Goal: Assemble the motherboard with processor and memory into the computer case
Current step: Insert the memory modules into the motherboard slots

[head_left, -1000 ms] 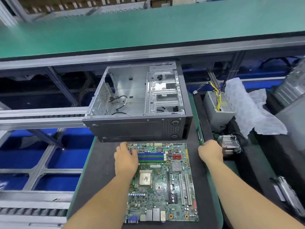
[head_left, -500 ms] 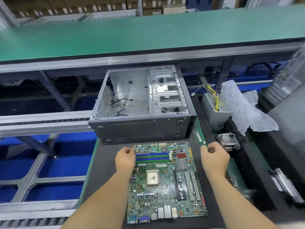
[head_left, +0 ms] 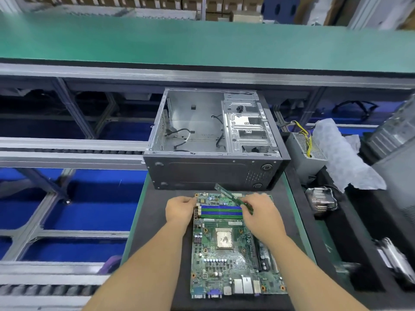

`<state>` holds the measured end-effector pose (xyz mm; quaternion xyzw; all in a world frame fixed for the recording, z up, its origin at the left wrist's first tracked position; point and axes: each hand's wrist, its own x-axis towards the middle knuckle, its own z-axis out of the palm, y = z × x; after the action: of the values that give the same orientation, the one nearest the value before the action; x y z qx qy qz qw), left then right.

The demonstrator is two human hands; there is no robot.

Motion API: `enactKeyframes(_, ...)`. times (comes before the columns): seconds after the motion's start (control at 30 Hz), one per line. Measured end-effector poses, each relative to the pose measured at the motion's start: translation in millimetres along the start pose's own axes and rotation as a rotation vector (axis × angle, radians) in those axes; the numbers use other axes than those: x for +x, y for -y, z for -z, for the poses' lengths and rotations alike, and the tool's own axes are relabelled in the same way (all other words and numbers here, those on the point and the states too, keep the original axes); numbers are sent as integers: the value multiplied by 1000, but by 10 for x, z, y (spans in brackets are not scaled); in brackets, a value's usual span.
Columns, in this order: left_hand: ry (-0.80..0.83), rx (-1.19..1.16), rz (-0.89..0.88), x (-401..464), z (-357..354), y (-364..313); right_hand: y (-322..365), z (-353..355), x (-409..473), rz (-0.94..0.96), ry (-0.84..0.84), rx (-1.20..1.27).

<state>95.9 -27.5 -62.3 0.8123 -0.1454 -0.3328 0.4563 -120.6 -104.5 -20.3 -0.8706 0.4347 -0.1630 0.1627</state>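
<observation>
Pinching memory module (head_left: 233,197) in right hand (head_left: 262,213) above DIMM slots (head_left: 221,212), lower centre; left hand (head_left: 179,208) gripping motherboard (head_left: 224,261) edge. Aligning notch squarely before pressing evenly. Computer case (head_left: 213,173) waiting just behind.

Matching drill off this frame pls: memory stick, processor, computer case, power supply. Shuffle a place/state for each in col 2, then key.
Column 1
1. memory stick
2. processor
3. computer case
4. power supply

Column 2
A. lies open-side up, beyond the motherboard
B. stands right of the case, yellow wires on top
C. pinched in the right hand, tilted above the slots
D. seated mid-board, bare metal lid showing

Pairs: 1-C, 2-D, 3-A, 4-B
</observation>
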Motion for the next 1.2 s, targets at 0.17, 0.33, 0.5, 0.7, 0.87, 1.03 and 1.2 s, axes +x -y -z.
enactKeyframes(0.17, 54, -11, -56, -7, 62, 43, 160, -48, 248, -17, 125, -158)
enactKeyframes(0.33, 106, 72, -106, 32, 78, 86, 173, -123, 319, -44, 195, -201)
enactKeyframes(0.5, 134, 110, -142, 69, 96, 145, 173, -182, 350, -58, 194, -124)
enactKeyframes(0.7, 145, 126, -146, 63, 94, 146, 134, -182, 339, -76, 185, -89)
enactKeyframes(0.87, 136, 115, -140, 2, 105, 112, 128, -198, 318, -89, 213, -91)
enactKeyframes(1.03, 122, 109, -142, -5, 107, 108, 132, -212, 303, -103, 224, -99)
enactKeyframes(1.2, 129, 76, -169, -3, 95, 114, 130, -219, 302, -115, 230, -115)
